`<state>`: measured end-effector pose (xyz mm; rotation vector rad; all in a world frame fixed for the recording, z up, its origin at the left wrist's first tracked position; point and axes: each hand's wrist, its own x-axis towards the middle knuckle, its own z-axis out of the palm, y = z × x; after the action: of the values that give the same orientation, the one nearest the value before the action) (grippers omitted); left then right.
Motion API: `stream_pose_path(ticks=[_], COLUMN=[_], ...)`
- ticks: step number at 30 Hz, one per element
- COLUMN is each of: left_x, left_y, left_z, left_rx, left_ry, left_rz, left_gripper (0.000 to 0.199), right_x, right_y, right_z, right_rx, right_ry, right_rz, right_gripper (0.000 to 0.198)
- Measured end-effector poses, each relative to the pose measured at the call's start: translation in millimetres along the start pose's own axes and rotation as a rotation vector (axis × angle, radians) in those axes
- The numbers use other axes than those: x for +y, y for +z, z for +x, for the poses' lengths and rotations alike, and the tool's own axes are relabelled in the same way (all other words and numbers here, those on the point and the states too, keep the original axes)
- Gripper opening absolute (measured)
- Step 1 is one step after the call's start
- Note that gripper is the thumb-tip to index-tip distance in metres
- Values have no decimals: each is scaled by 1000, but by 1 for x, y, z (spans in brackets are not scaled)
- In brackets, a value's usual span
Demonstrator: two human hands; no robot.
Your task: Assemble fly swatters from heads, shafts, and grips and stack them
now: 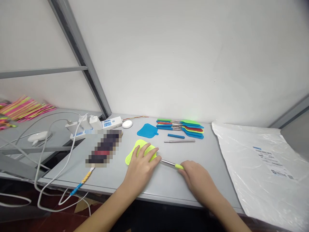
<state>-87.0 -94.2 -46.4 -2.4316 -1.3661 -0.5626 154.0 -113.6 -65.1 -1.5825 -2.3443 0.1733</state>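
Note:
A yellow-green fly swatter (138, 144) lies on the grey table in front of me. My left hand (142, 166) covers part of its perforated head, with thumb and forefinger closed at the neck. A thin metal rod (167, 162) runs from there to the yellow-green grip, which my right hand (196, 177) holds in closed fingers. Behind my hands lie a loose blue swatter head (147, 130), a blue handle sleeve (176, 136) and a separate metal rod (180, 141).
Several multicoloured fly swatters (180, 125) are stacked near the wall. A white plastic package (263, 174) covers the table's right side. On the left are a pixelated object (105, 149), a power strip (112, 122) with plugged chargers, a white round device (127, 124) and loose cables.

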Motion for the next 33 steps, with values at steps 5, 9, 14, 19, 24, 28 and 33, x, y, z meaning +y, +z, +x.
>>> stream_pose_path(ticks=[5, 9, 14, 19, 24, 28, 33], left_x=[-29, -33, -14, 11, 38, 44, 41], left_y=[-2, 1, 4, 10, 21, 23, 16], left_z=[-3, -5, -2, 6, 15, 16, 11], left_rx=[1, -12, -44, -43, -55, -123, -216], left_ry=[-64, -44, 32, 141, 216, 197, 90], left_rz=[42, 39, -1, 10, -7, -31, -99], left_gripper=[24, 22, 24, 20, 16, 14, 11], right_x=[11, 14, 9, 8, 10, 11, 10], right_y=[1, 0, -4, -3, 0, 0, 1], right_z=[-2, -3, -3, -2, -2, -3, -4], right_rx=[18, 26, 27, 47, 59, 48, 39], right_ry=[35, 28, 46, 57, 51, 49, -1], right_rz=[-13, -25, 15, 10, -13, -21, -40], right_gripper=[25, 26, 28, 30, 30, 31, 31])
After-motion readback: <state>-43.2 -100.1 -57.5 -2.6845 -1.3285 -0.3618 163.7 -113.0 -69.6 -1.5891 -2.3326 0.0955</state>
